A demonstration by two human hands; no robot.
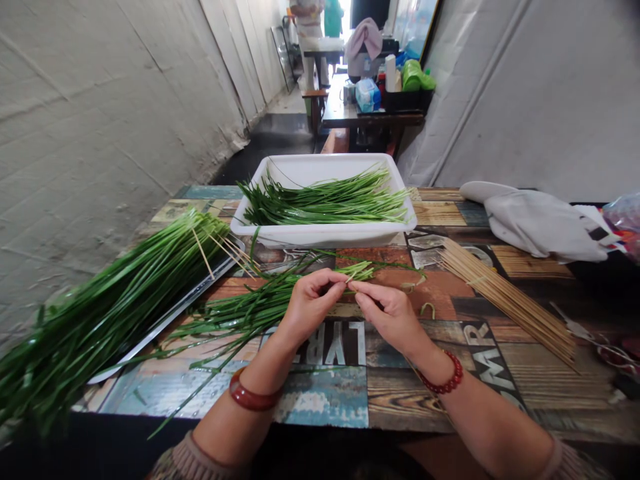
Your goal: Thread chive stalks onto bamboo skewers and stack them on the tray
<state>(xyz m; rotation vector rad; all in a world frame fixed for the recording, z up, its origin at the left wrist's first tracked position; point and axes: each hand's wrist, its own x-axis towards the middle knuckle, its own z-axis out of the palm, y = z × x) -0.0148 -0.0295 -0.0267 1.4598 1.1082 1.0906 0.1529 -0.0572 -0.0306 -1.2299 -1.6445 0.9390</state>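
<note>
My left hand (315, 300) and my right hand (393, 313) meet fingertip to fingertip above the table. The left thumb and finger pinch a thin chive stalk, mostly hidden by the fingers. My right hand is closed on a thin bamboo skewer (434, 393), which runs back under the wrist. A loose bunch of chives (245, 300) lies under and left of my left hand, pale stalk ends (363, 269) poking out beyond the fingers. A larger pile of chives (125, 293) rests on a metal tray (165, 313) at left, with a few skewers (203, 252) at its stalk end.
Behind my hands stands a white plastic tub (320, 235) holding more chives. A bundle of bamboo skewers (510, 300) lies at right, near a grey-white cloth cap (540, 220). Farther back are another table (337, 110) with goods and a person (307, 33).
</note>
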